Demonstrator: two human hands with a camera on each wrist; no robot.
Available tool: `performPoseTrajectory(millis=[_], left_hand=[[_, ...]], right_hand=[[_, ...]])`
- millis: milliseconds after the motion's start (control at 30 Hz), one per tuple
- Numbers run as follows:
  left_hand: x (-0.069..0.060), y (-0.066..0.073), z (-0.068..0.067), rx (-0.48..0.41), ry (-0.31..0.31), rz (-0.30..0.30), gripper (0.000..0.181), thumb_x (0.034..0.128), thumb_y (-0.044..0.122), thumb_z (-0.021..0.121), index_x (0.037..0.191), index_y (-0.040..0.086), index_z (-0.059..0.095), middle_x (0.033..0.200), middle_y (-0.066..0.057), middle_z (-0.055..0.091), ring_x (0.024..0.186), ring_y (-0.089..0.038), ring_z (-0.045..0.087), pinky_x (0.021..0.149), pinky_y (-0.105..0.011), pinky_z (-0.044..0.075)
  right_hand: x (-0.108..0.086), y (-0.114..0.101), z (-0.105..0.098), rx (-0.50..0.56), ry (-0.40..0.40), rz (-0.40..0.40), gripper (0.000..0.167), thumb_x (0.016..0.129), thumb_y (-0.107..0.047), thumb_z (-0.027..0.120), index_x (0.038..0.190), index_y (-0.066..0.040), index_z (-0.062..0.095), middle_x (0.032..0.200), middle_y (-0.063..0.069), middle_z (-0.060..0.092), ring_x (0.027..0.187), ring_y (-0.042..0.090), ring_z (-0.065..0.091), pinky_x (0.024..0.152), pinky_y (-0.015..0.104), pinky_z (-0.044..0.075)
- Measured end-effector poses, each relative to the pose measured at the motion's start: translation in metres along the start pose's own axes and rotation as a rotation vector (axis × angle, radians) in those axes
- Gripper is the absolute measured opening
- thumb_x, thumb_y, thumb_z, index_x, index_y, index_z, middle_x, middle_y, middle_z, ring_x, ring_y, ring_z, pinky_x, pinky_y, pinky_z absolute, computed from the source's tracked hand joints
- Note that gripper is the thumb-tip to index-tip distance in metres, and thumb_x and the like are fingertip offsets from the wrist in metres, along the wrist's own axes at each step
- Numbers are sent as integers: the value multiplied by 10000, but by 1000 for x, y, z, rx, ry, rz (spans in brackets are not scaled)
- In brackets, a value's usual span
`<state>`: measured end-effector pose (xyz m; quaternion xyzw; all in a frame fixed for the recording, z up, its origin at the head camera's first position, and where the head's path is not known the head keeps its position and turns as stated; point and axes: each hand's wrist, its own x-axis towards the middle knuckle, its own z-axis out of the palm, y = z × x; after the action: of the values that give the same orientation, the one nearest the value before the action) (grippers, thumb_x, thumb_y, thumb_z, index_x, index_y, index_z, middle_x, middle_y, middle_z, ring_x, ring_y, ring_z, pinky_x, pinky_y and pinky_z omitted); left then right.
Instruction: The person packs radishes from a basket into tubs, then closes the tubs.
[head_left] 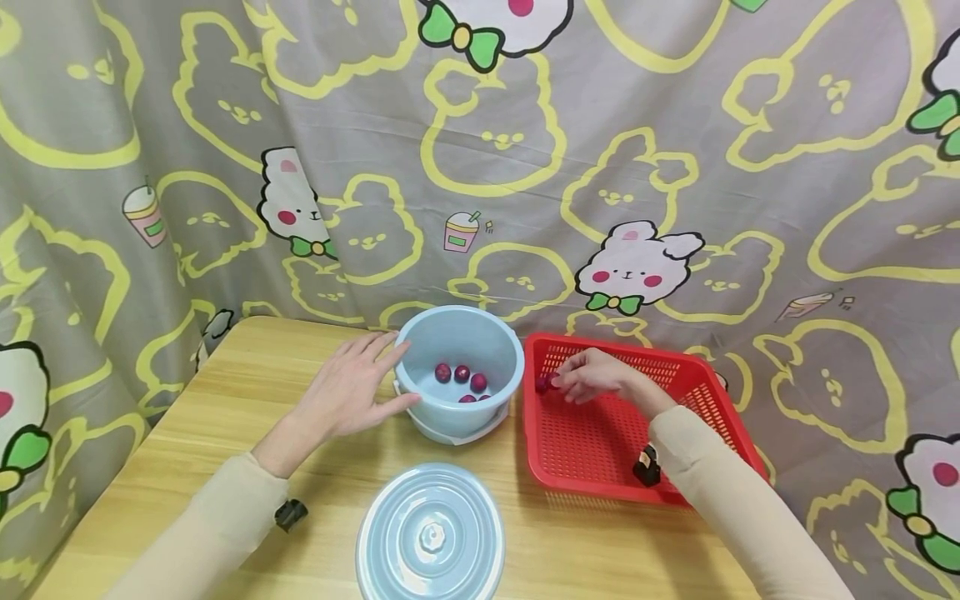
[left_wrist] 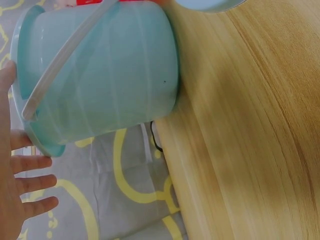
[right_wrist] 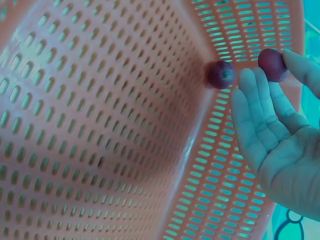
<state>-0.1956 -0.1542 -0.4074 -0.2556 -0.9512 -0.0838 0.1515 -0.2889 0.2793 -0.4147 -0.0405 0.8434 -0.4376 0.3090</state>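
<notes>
My right hand (head_left: 592,375) reaches into the red plastic basket (head_left: 585,479) and pinches a small dark-red plum (right_wrist: 272,65) between thumb and fingertip. Another plum (right_wrist: 220,75) lies close by in the basket's corner. My left hand (head_left: 348,387) touches the rim of the light-blue bucket (head_left: 459,421), its fingers spread and fairly straight. In the left wrist view the hand (left_wrist: 20,185) shows at the rim, with the bucket's pale handle (left_wrist: 67,55) hanging down the side. Several plums (head_left: 462,374) rest on the bucket's bottom.
A light-blue round lid (head_left: 431,533) with a central knob lies on the wooden table (head_left: 315,533) in front of the bucket. Behind the table hangs a grey curtain (head_left: 517,225) with cartoon prints. The basket stands right of the bucket, a narrow gap between them.
</notes>
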Motion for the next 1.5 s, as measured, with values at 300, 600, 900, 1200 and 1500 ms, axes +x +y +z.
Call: performPoseTrajectory(millis=[300, 600, 900, 1200, 1500], left_hand=[[0, 0, 0, -10, 0, -4, 891, 924, 734, 601, 1560, 114, 524, 1616, -209, 497, 1459, -452, 504, 1194, -647, 427], [0, 0, 1, -10, -5, -4, 891, 926, 733, 598, 1563, 115, 519, 1621, -207, 492, 1460, -455, 504, 1196, -651, 424], [0, 0, 0, -11, -2, 7, 890, 924, 728, 608, 1560, 111, 523, 1614, -212, 499, 1455, -457, 507, 1195, -644, 430], [-1, -2, 0, -4, -10, 2, 900, 927, 737, 598, 1569, 111, 511, 1627, -208, 485, 1461, -451, 502, 1199, -644, 425], [0, -1, 0, -6, -6, 2, 897, 929, 736, 597, 1572, 116, 508, 1625, -206, 487, 1459, -445, 504, 1201, -642, 423]], right_hand=[[-12, -13, -3, 47, 3, -50, 339, 990, -189, 738, 1234, 40, 688, 1043, 135, 788, 841, 157, 748, 954, 466, 650], [-24, -31, -4, 48, 35, -115, 407, 987, -193, 743, 1291, 61, 651, 1026, 131, 775, 866, 185, 753, 934, 455, 656], [-27, -52, -3, 85, 35, -161, 404, 982, -198, 756, 1286, 41, 638, 965, 35, 761, 874, 196, 733, 932, 431, 659], [-27, -84, 7, 104, 60, -205, 399, 968, -208, 769, 1269, 24, 650, 1053, 113, 769, 865, 183, 759, 872, 381, 671], [-26, -109, 24, 143, 79, -234, 391, 978, -209, 762, 1284, 8, 650, 1119, 191, 763, 858, 181, 773, 872, 359, 670]])
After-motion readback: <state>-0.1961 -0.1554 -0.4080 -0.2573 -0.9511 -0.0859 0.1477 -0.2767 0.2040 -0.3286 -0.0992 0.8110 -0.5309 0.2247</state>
